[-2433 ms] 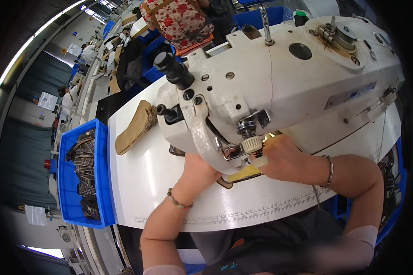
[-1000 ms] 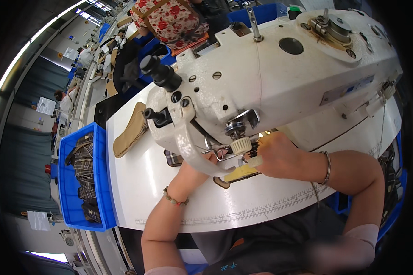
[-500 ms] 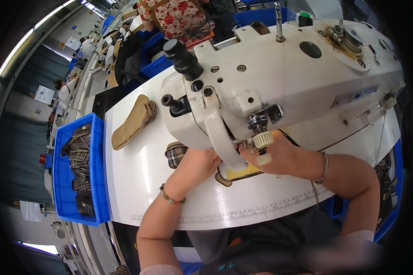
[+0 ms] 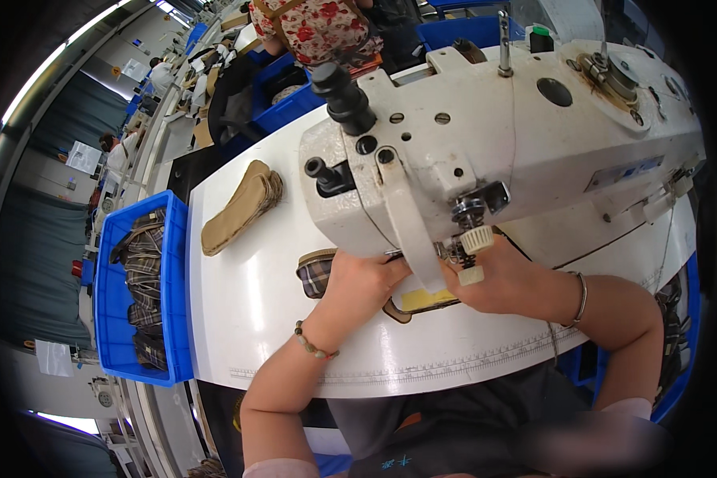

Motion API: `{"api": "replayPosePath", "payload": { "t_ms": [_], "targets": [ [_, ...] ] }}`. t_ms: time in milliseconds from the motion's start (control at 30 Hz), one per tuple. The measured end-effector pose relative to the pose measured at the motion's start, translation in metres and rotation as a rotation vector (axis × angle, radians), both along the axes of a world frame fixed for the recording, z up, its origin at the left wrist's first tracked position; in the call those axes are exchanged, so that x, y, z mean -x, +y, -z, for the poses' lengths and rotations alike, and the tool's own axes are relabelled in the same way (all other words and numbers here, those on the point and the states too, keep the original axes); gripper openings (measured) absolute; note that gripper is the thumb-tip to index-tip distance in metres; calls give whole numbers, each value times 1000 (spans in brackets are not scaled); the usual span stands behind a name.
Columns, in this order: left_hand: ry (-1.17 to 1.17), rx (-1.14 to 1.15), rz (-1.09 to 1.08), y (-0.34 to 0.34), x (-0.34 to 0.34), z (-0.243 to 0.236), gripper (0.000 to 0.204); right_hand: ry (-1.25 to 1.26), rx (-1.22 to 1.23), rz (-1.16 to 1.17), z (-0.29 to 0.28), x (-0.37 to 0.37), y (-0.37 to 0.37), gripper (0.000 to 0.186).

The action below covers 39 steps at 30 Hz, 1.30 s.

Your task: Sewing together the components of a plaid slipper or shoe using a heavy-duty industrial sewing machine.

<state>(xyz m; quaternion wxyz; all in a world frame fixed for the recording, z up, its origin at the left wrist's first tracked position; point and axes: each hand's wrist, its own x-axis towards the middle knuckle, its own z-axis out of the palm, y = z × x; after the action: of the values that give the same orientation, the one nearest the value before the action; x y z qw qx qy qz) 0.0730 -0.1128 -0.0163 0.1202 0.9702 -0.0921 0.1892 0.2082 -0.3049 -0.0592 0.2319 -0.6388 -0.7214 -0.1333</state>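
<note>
Left hand (image 4: 362, 284) beside plaid cloth (image 4: 314, 279), right hand (image 4: 506, 275) at machine (image 4: 550, 151), grips unclear; apparently sewing, needing steady guiding.

I'm facing a glossy white table (image 4: 231, 319), and light is gleaming on its top. Off to my left, a long line of cluttered tables (image 4: 158, 153) is running away into the room. Beyond it, dark grey-green curtains (image 4: 40, 263) are hanging along a pale wall (image 4: 33, 175), with white sheets (image 4: 54, 358) showing nearby. A long strip light (image 4: 41, 67) is glowing above. Lower left, a bright patch (image 4: 68, 421) is shining, possibly a window; the dim rim is obscuring it.
</note>
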Motion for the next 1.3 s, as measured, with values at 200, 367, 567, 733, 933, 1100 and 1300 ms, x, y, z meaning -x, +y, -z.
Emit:
{"api": "replayPosePath", "payload": {
  "t_ms": [200, 367, 567, 733, 933, 1100, 1300],
  "targets": [
    [20, -31, -14, 0, 0, -4, 22, -4, 18, 63, 0, 1, -1, 6],
    [31, -25, 2, 2, 1, -3, 21, 9, 42, 69, -2, 1, -1, 6],
    [-49, -53, -104, 6, -9, 2, 27, -24, 42, 83, 1, -1, -1, 6],
    [-60, 15, -130, 8, -12, 5, 28, 48, -20, 62, 2, -1, -3, 6],
    [-105, -149, -27, 21, 0, 7, 26, -110, 5, 81, 9, -1, 0, 8],
    [-344, -404, 46, 15, 43, -6, 36, -143, 175, 126, -39, 14, -11, 11],
    [-511, -488, 76, -5, 82, -27, 35, 229, 259, 43, -80, 36, -29, 21]
  ]
}}
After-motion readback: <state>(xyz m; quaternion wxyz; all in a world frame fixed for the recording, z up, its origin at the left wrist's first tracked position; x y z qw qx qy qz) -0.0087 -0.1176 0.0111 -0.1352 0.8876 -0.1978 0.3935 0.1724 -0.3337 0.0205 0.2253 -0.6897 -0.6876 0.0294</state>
